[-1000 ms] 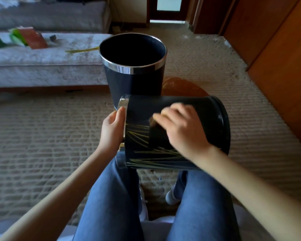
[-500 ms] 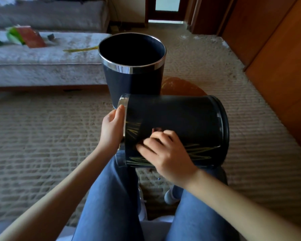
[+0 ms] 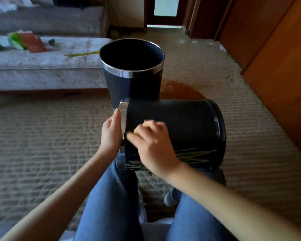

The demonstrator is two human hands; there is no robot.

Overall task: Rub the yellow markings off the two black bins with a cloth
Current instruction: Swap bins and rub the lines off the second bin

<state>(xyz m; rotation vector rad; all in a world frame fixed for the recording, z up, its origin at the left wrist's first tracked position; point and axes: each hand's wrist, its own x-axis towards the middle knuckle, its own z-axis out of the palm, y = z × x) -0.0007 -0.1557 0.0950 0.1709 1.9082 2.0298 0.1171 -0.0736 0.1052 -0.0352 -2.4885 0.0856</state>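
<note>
since half a second earlier the right hand (image 3: 155,146) has travelled up the bin wall and to the left, from the near lower part toward the rim end; the lying bin (image 3: 189,122) and the left hand (image 3: 110,134) keep their places.

head view. lying bin: on its side over the person's legs (image 3: 111,197), long axis running left to right, open mouth and chrome rim band (image 3: 123,117) pointing left, closed base pointing right. yellow markings (image 3: 193,154): thin crossed strokes on the near lower wall, from beside the right wrist toward the base end, with a few more below the hand near the rim end. upright bin (image 3: 132,87): stands mouth up just beyond the lying bin, its foot hidden behind it; whether the two touch cannot be told.

left hand: clasps the rim at the left end, thumb laid along the outside of the chrome band, the other fingers out of sight. right hand: fingers curled and blurred, bearing down on a pale yellowish cloth (image 3: 137,130) against the wall just right of the rim band; only small bits of the cloth show by the fingers.

surroundings: carpet (image 3: 42,136) below, a pale upholstered seat (image 3: 42,70) at far left, wooden panels (image 3: 276,75) at right, a brown round surface (image 3: 179,91) just behind the lying bin.
</note>
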